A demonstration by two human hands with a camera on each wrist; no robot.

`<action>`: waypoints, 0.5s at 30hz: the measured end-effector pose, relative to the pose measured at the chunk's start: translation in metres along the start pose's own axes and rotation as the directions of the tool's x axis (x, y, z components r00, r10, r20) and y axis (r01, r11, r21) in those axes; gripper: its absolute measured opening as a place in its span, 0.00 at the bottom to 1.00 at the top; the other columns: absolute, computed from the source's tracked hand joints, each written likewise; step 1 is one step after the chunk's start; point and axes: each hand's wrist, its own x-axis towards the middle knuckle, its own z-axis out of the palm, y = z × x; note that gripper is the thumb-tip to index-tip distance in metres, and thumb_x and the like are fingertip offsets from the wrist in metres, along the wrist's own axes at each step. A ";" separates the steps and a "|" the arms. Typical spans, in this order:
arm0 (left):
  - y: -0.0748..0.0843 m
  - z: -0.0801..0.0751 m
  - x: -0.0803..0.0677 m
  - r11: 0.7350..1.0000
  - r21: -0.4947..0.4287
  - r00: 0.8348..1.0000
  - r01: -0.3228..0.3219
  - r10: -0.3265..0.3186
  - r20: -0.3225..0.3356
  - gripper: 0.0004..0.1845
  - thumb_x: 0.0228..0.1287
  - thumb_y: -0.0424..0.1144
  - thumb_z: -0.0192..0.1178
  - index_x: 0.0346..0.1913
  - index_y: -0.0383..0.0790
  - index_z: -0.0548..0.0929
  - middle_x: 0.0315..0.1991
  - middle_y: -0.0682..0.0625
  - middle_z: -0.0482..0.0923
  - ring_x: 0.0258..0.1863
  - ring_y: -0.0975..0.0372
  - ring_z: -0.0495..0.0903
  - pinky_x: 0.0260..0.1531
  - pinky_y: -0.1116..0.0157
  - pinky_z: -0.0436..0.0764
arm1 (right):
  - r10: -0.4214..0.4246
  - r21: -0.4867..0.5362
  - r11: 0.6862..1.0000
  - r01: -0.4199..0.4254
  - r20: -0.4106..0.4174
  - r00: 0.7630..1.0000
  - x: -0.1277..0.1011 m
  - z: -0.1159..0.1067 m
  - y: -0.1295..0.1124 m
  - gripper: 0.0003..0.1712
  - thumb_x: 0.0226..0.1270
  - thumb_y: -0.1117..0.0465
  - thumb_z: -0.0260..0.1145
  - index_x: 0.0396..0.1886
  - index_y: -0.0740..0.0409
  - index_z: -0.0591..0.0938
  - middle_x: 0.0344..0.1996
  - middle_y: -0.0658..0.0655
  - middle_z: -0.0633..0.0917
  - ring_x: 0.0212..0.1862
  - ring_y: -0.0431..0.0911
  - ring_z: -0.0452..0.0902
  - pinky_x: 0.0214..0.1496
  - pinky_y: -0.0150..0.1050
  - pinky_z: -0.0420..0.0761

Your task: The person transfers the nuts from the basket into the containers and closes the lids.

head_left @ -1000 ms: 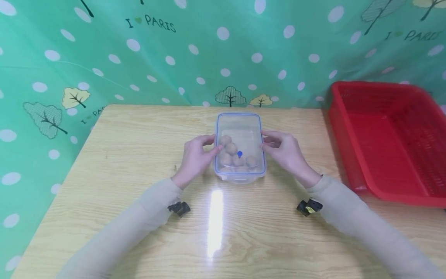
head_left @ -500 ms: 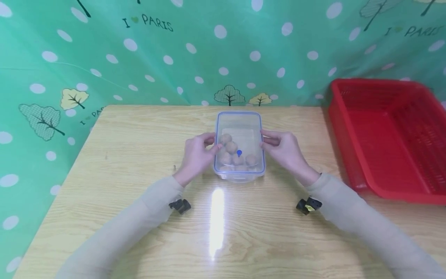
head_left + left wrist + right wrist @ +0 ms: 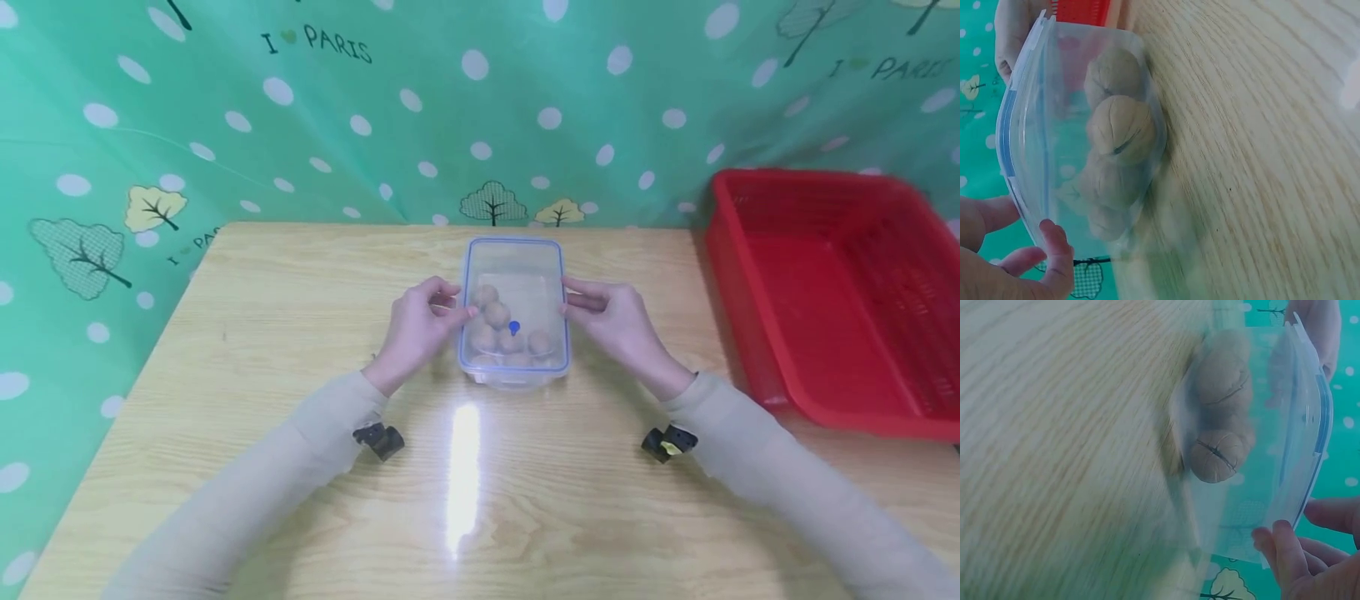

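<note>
A clear plastic food storage box (image 3: 536, 287) stands on the table, its see-through lid edged with a blue seal. A small blue plug (image 3: 514, 327) sits on the lid. Inside are several round, tan, walnut-like balls (image 3: 1121, 125) with dark cracks, bunched toward the near end. My left hand (image 3: 420, 325) is at the box's left side, thumb over the lid's rim and fingers bent beside the wall. On the right side, my right hand (image 3: 611, 321) pinches the rim between thumb and fingers. Both hands grip the lid's edge (image 3: 1319, 444) in the wrist views.
To the right stands a large red plastic basket (image 3: 780, 350) with slatted walls. A green dotted cloth (image 3: 337, 125) hangs behind the wooden table (image 3: 300, 275). A bright light reflection lies on the tabletop in front of the box.
My left hand has shifted slightly left, its forefinger drawing a little off the box's side and its thumb staying on the rim. The right hand and the box are almost unchanged.
</note>
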 end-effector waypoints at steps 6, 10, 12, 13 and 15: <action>0.004 0.001 0.003 1.000 0.010 1.000 0.018 -0.018 0.005 0.20 0.57 0.34 0.70 0.49 0.26 0.80 0.40 0.38 0.81 0.39 0.52 0.81 0.39 0.62 0.83 | -0.021 -0.026 0.999 0.021 -0.015 1.000 -0.001 0.001 0.001 0.24 0.65 0.68 0.65 0.61 0.67 0.76 0.58 0.63 0.78 0.53 0.52 0.80 0.51 0.37 0.80; 0.006 0.002 0.003 0.998 -0.025 0.998 0.059 -0.058 0.022 0.18 0.58 0.33 0.68 0.49 0.25 0.80 0.43 0.37 0.81 0.40 0.51 0.81 0.39 0.62 0.83 | -0.004 -0.021 1.000 0.004 -0.015 1.000 -0.001 0.002 0.000 0.24 0.65 0.69 0.64 0.61 0.67 0.75 0.59 0.63 0.77 0.54 0.53 0.79 0.51 0.36 0.80; 0.006 0.002 0.003 0.995 -0.056 0.997 0.078 -0.076 0.027 0.17 0.59 0.32 0.68 0.49 0.25 0.81 0.46 0.37 0.82 0.42 0.51 0.82 0.41 0.63 0.83 | -0.001 -0.023 1.000 0.001 -0.015 1.000 -0.001 0.003 0.000 0.24 0.65 0.69 0.64 0.61 0.67 0.75 0.59 0.63 0.77 0.54 0.53 0.79 0.50 0.36 0.80; 0.006 0.002 0.003 0.993 -0.074 0.996 0.088 -0.086 0.031 0.17 0.59 0.32 0.67 0.49 0.25 0.81 0.48 0.36 0.81 0.44 0.50 0.82 0.42 0.64 0.83 | -0.002 -0.024 1.000 0.002 -0.015 1.000 -0.001 0.003 0.000 0.24 0.65 0.69 0.64 0.61 0.68 0.75 0.59 0.63 0.77 0.55 0.53 0.79 0.50 0.36 0.80; 0.007 0.002 0.003 0.989 -0.101 0.993 0.111 -0.107 0.041 0.17 0.60 0.31 0.66 0.50 0.25 0.82 0.51 0.37 0.80 0.48 0.50 0.82 0.43 0.65 0.82 | -0.002 -0.023 1.000 0.002 -0.014 1.000 -0.001 0.003 0.000 0.24 0.65 0.69 0.64 0.61 0.68 0.75 0.59 0.63 0.77 0.55 0.53 0.79 0.50 0.36 0.80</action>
